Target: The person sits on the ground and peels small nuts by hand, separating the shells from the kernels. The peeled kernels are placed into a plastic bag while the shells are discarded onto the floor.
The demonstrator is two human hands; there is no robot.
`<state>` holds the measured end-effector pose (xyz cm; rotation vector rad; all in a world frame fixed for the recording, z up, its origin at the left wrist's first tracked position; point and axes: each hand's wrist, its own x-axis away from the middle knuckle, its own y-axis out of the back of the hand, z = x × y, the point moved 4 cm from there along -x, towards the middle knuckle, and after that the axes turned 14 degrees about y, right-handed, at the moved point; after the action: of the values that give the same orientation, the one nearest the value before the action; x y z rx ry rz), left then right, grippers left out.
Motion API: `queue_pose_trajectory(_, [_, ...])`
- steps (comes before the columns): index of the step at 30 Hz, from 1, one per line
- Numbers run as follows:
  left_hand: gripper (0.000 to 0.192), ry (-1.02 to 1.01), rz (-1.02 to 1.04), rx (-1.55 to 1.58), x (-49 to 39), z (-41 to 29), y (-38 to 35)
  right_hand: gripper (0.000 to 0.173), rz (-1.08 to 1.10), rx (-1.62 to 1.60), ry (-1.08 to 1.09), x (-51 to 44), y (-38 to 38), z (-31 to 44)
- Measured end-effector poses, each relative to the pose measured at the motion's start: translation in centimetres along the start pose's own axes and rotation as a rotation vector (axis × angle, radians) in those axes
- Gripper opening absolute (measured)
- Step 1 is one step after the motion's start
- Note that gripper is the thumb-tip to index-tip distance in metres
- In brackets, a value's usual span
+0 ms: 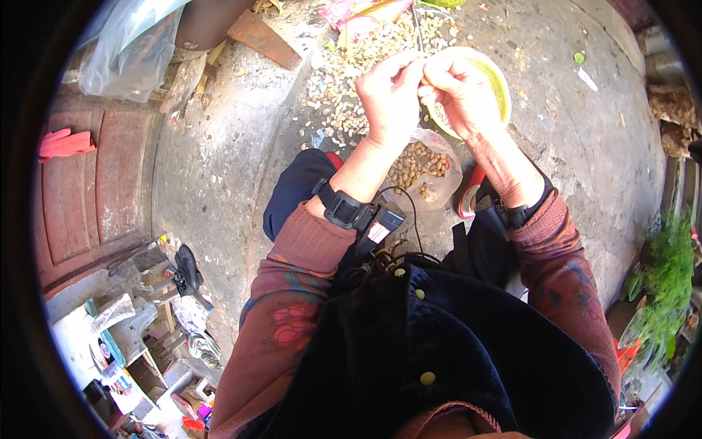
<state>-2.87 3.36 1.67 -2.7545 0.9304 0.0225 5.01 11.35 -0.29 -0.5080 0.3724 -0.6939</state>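
Observation:
My left hand (388, 93) and my right hand (460, 90) meet at the fingertips, pinching a small peanut that the fingers mostly hide. Beneath my right hand stands a yellow-green plastic basket (505, 101), with shelled peanut kernels (440, 114) partly visible inside. Nearer my body, between my feet, an open clear plastic bag (439, 195) holds whole unshelled peanuts (414, 164). A wide scatter of broken peanut shells (343, 104) covers the ground beyond and to the left of my left hand.
A pink plastic bag (364, 13) lies at the far end of the shells. To the left are a rusty metal piece (265, 39), a wooden door (123, 181) with a pink glove (66, 144), and black shoes (188, 269). Green plants (666, 280) stand at the right.

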Motion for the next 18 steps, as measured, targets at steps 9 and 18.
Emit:
queue_pose_trajectory(9, [0.007, 0.056, 0.012, 0.043, 0.0, -0.6, 0.1, 0.011, -0.133, -0.241, -0.023, 0.8, -0.7, -0.8])
queue_pose_trajectory(18, [0.009, 0.025, -0.027, 0.040, -0.1, -0.9, -0.1, 0.013, -0.191, -0.337, 0.048, -0.6, 0.1, -1.2])
